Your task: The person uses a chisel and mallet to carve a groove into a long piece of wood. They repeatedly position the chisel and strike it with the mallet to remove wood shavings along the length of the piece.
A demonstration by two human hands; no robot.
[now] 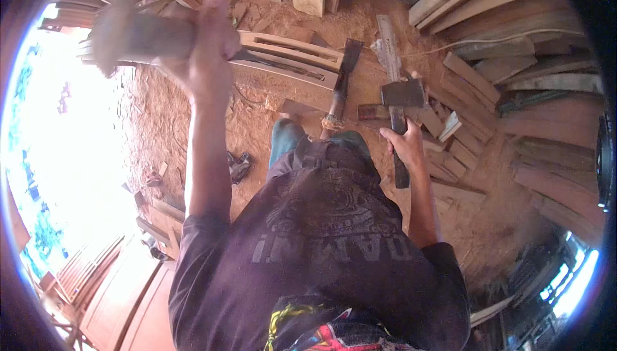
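Pale wood with long slots through it makes up the slotted piece (292, 57) lying on the shaving-strewn ground beyond the person's knees. Those openings are already cut, by the look of it; whether any edge still needs trimming is too small to tell, and nothing in sight marks the piece as finished. The left hand (207, 52), raised and blurred, seems wrapped around a grey-brown mallet-like tool (151, 37), which juts out to the left of the fingers; the near end of the wood appears just beside that hand's right edge. The right hand (407, 142) is closed around the handle of a hammer (398, 118), its dark head past the thumb, well apart from the wood. Between them, a second hammer (349, 61) lies by the wood's right end.
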